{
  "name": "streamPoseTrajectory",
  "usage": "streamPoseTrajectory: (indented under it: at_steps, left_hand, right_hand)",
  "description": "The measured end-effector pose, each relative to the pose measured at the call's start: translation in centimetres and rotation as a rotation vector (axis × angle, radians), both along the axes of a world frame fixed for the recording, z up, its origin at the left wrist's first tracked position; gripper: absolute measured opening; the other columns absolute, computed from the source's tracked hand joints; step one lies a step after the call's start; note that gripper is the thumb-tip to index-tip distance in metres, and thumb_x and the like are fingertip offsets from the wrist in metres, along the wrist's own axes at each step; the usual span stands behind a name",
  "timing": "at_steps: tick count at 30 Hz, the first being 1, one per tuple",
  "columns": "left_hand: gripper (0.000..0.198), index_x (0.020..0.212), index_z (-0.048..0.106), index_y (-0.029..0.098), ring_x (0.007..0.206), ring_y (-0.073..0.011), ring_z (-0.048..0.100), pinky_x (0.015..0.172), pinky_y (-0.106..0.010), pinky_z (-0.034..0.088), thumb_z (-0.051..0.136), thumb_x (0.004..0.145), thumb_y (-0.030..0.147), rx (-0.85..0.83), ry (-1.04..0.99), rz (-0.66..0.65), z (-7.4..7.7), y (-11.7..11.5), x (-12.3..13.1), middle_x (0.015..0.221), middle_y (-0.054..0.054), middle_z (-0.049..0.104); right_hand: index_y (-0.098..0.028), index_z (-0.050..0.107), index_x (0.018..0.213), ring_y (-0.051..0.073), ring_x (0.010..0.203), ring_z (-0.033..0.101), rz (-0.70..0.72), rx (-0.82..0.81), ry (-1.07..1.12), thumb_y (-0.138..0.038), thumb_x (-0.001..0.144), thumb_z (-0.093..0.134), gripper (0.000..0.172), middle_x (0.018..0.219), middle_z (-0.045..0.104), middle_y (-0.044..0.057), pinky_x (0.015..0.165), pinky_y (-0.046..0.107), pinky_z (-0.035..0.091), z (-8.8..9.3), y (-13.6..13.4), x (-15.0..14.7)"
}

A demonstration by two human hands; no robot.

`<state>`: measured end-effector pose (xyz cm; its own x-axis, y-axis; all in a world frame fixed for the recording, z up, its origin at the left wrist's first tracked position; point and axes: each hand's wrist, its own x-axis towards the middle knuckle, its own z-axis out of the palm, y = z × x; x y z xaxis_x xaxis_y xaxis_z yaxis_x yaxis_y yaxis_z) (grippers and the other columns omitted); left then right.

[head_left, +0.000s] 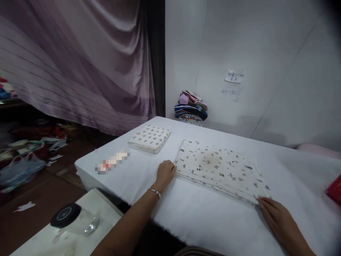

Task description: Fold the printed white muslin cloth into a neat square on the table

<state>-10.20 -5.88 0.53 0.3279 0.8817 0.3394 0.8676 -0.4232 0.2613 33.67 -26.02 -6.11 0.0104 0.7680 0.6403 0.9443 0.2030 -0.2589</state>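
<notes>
A white cloth (213, 167) printed with small grey leaves and shapes lies folded into a flat rectangle on the white-covered table (202, 217). My left hand (165, 173) grips its near left corner, fingers curled and closed. At the near right corner, my right hand (274, 213) pinches the folded edge between thumb and fingers. A brownish stain or shade shows in the middle of the cloth. Beyond my left hand sits a smaller folded cloth (150, 138) with a grey heart-like print, touched by neither hand.
A blurred-out long item (112, 163) lies on the table's left part. A clear jar with a black lid (66, 215) lies on a white surface at lower left. Folded fabrics (190, 106) are stacked by the wall. A purple curtain (106, 64) hangs at left, bags (22, 167) below.
</notes>
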Motion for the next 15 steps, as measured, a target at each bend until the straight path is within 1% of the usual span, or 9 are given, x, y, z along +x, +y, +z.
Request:
streamPoseTrajectory:
  at_steps: [3,5,7,8,11,13,15]
  left_hand:
    - [0.019,0.094,0.064,0.019,0.101,-0.0185,0.054,0.088,-0.034,0.042,0.047,0.088,0.025,0.06,-0.062,-0.072,0.4,0.7,1.7,0.105,-0.006,0.063]
    - [0.026,0.109,0.061,0.019,0.114,-0.0194,0.05,0.098,-0.035,0.039,0.047,0.088,0.027,0.075,-0.061,-0.159,0.3,1.2,3.2,0.12,-0.007,0.059]
    - [0.036,0.12,0.056,0.018,0.126,-0.0225,0.042,0.104,-0.039,0.034,0.046,0.088,0.033,0.05,0.001,-0.198,-0.1,1.7,4.4,0.133,-0.01,0.051]
    - [0.041,0.124,0.053,0.017,0.13,-0.0247,0.038,0.105,-0.041,0.033,0.046,0.088,0.037,0.019,0.047,-0.19,-0.4,2.0,4.9,0.138,-0.012,0.047]
    - [0.052,0.13,0.048,0.014,0.134,-0.0287,0.033,0.105,-0.047,0.032,0.04,0.089,0.045,-0.07,0.159,-0.125,-1.6,2.4,5.4,0.143,-0.015,0.04]
    - [0.054,0.131,0.047,0.014,0.135,-0.0286,0.032,0.106,-0.048,0.03,0.036,0.09,0.046,-0.073,0.186,-0.108,-2.3,2.5,5.3,0.144,-0.014,0.039]
    - [0.054,0.132,0.047,0.014,0.136,-0.0283,0.031,0.108,-0.048,0.028,0.035,0.09,0.045,-0.061,0.191,-0.106,-2.7,2.6,5.1,0.145,-0.014,0.038]
  right_hand:
    - [-0.039,0.067,0.105,0.034,0.094,0.063,-0.066,-0.047,-0.01,-0.039,0.083,0.051,0.027,0.102,0.067,0.013,0.083,0.054,0.052,1.3,0.2,-1.0]
    - [-0.031,0.067,0.107,0.032,0.107,0.059,-0.073,-0.101,-0.03,-0.037,0.088,0.045,0.03,0.113,0.064,0.013,0.092,0.051,0.049,2.4,1.2,-2.2]
    - [-0.024,0.064,0.112,0.031,0.119,0.052,-0.099,-0.151,-0.093,-0.038,0.091,0.041,0.035,0.123,0.061,0.011,0.1,0.052,0.043,3.1,2.4,-3.0]
    - [-0.021,0.062,0.117,0.031,0.123,0.048,-0.135,-0.198,-0.132,-0.041,0.091,0.04,0.039,0.129,0.057,0.011,0.101,0.052,0.041,3.1,2.9,-3.2]
    - [-0.016,0.057,0.125,0.031,0.127,0.044,-0.25,-0.342,-0.196,-0.044,0.091,0.04,0.047,0.135,0.051,0.015,0.101,0.051,0.039,2.5,3.5,-3.0]
    - [-0.016,0.055,0.128,0.03,0.129,0.042,-0.271,-0.384,-0.206,-0.044,0.092,0.039,0.048,0.137,0.048,0.015,0.103,0.051,0.038,2.0,3.2,-2.8]
    - [-0.019,0.054,0.129,0.029,0.13,0.04,-0.265,-0.405,-0.198,-0.044,0.093,0.038,0.047,0.138,0.047,0.013,0.103,0.051,0.036,1.9,2.9,-2.8]
